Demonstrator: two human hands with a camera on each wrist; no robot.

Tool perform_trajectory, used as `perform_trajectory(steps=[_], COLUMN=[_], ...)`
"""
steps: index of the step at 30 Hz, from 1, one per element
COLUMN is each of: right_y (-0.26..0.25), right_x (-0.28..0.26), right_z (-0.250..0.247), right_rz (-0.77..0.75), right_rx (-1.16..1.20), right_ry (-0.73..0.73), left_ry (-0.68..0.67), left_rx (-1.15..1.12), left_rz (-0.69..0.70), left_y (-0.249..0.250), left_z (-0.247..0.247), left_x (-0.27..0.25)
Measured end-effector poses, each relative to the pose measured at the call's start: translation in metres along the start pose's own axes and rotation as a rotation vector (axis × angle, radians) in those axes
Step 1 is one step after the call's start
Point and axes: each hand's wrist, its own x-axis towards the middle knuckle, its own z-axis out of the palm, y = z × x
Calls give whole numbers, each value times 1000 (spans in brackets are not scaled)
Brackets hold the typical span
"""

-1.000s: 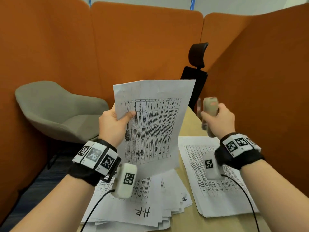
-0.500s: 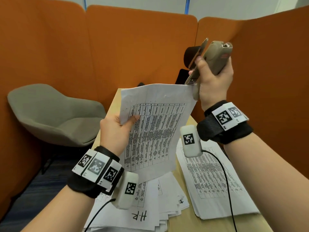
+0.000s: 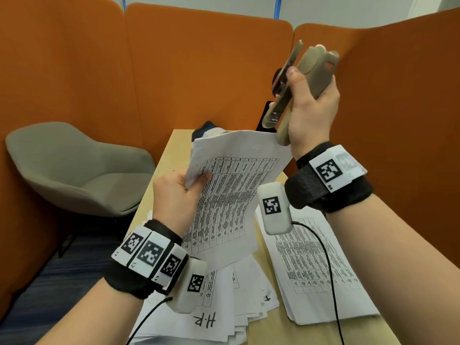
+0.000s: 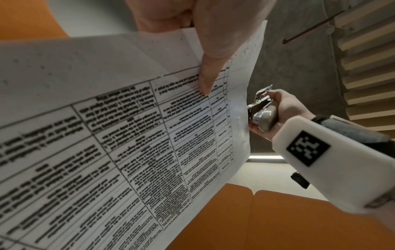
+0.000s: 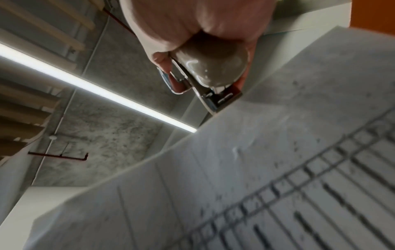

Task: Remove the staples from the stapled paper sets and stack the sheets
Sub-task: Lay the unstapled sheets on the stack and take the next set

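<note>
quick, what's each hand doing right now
Left hand: grips the printed paper set, raised.
Right hand: grips the beige stapler at the set's top corner.

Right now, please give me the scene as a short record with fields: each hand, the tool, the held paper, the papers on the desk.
left hand: pinches the held printed white paper set at its left edge
right hand: grips the beige stapler-shaped tool, raised
tool tip: at the set's top right corner
fanned loose paper pile: on the wooden desk, front
neat paper stack: right of the pile
staple: cannot tell
</note>
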Motion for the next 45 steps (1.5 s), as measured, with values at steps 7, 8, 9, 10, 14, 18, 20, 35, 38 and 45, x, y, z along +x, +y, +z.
perform_trajectory(steps=[7, 8, 9, 10, 14, 18, 20, 35, 38, 45], right_y=[15, 16, 16, 16, 15, 18, 17, 3, -6, 59], right_x=[-14, -12, -9, -5, 8, 14, 17, 2, -8, -69], right_z=[2, -1, -4, -8, -19, -24, -26, -44, -67, -90], right_rz=[-43, -57, -65, -64, -22, 27, 39, -104, -188, 398], right_rx=[-146, -182, -214, -240, -289, -303, -284, 97, 255, -217], right_ry=[-62, -50, -37, -26, -16, -17, -6, 83, 91, -623], left_ry=[-16, -17, -17, -18, -39, -67, -70, -72, -42, -29], left_rx=[10, 1, -8, -18, -54, -52, -52, -97, -94, -209], left_rz=[-12, -19, -24, -30, -44, -48, -46, -100, -128, -128], left_y=[8, 7, 7, 7, 9, 9, 9, 5, 3, 17], left_z=[0, -2, -4, -6, -11, -11, -11, -3, -2, 2], left_x=[-3, -3, -3, -3, -3, -4, -4, 2, 9, 26])
